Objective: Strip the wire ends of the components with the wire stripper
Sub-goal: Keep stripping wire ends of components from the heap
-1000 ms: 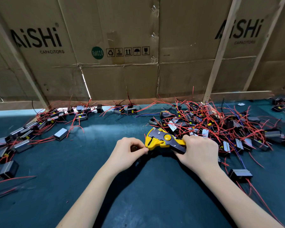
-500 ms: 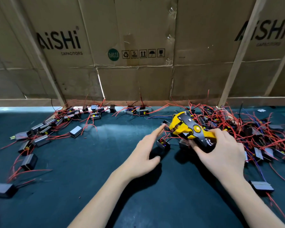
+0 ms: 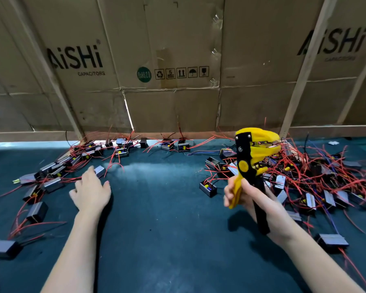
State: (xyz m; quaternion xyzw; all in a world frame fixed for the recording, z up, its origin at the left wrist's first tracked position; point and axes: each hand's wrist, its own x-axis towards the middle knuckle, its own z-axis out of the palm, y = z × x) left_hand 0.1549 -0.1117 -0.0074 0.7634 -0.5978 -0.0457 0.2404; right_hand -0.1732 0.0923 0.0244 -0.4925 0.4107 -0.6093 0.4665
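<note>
Right hand (image 3: pixel 255 199) wrapped round the handles of the yellow-and-black wire stripper (image 3: pixel 249 163), held upright above the dark tabletop (image 3: pixel 167 229), head up in front of the big tangle of red-wired components (image 3: pixel 317 176). Left hand (image 3: pixel 91 191) spread flat, fingers loose, gripping nothing, fingertips just beside a small grey component (image 3: pixel 99 170) at the edge of the left-hand scatter

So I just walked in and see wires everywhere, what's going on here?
A person is stripping wire ends on small boxed components. The right hand grips a yellow and black wire stripper upright above the green mat, with nothing visibly in its jaws. The left hand reaches, open, toward the row of components at left. A tangled pile lies at right.
</note>
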